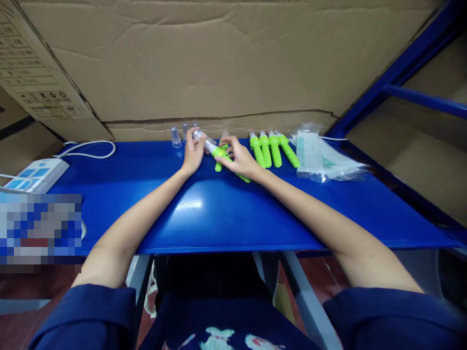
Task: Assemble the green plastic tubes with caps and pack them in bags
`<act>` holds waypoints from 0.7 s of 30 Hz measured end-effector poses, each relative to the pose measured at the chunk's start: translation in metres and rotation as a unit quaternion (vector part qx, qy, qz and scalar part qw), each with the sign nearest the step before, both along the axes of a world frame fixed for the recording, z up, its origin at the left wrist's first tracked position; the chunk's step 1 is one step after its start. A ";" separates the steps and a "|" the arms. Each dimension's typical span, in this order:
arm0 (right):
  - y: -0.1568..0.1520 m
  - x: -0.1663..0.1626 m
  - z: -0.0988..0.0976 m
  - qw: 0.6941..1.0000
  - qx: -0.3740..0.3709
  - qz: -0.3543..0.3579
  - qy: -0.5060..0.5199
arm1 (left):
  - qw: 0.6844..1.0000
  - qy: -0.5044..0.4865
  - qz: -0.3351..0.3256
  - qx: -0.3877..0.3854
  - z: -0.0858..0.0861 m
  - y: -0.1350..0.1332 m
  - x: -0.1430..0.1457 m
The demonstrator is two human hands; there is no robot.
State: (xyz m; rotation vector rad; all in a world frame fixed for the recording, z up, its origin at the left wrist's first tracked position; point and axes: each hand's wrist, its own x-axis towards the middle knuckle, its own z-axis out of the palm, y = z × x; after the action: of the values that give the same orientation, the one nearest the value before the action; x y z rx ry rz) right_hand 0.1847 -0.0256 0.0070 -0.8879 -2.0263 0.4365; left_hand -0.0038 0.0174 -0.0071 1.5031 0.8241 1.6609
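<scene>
At table point(226, 218), hands point(193, 152) point(241, 158) grip green tube point(219, 152); tip point(197, 134) indistinct.

Left hand point(194, 151) and right hand point(241, 158) hold a clear-topped lime-green tube point(219, 152) — clear caps point(175, 138) stand to its left, four similar tubes point(265, 150) and plastic bags point(309, 151) to its right.

got a power strip point(45, 175) by the desk's point(226, 223) left edge, a looped cable point(114, 147) behind that, plus cardboard point(237, 58) along the back edge
</scene>
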 end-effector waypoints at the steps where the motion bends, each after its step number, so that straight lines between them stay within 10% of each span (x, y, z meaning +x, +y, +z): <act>1: 0.002 0.000 -0.001 1.000 -0.009 -0.004 0.015 | 0.999 0.023 -0.007 0.021 0.000 -0.003 0.001; 13: 0.006 0.003 -0.003 0.996 -0.032 -0.036 0.070 | 0.988 0.069 -0.140 0.016 -0.003 -0.009 0.009; 21: 0.007 0.006 -0.002 0.997 0.025 -0.066 -0.009 | 0.985 0.131 -0.035 0.110 -0.007 -0.005 0.005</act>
State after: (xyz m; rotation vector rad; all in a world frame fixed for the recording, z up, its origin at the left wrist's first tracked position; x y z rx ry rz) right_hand 0.1909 -0.0181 0.0051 -0.9913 -1.9724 0.3032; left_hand 0.0011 0.0120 -0.0141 1.9127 0.7315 1.5636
